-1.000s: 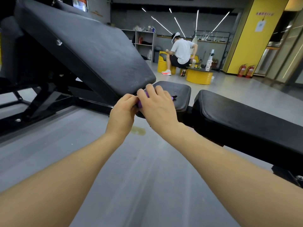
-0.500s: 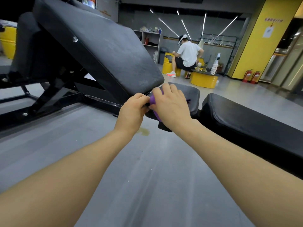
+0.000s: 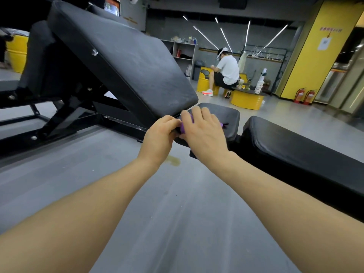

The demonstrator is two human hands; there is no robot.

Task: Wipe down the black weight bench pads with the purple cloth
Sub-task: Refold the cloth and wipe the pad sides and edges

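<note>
Two bare forearms fill the lower half of the frame, one entering from the lower left corner and one from the lower right. No sleeve, cuff or glove shows on either; both are uncovered from the frame edge to the wrist. The left hand (image 3: pixel 160 133), near the centre of the frame, wears no ring, watch or band that can be seen. The right hand (image 3: pixel 202 131), just beside it, is equally plain, with no wristband, strap or jewellery visible.
</note>
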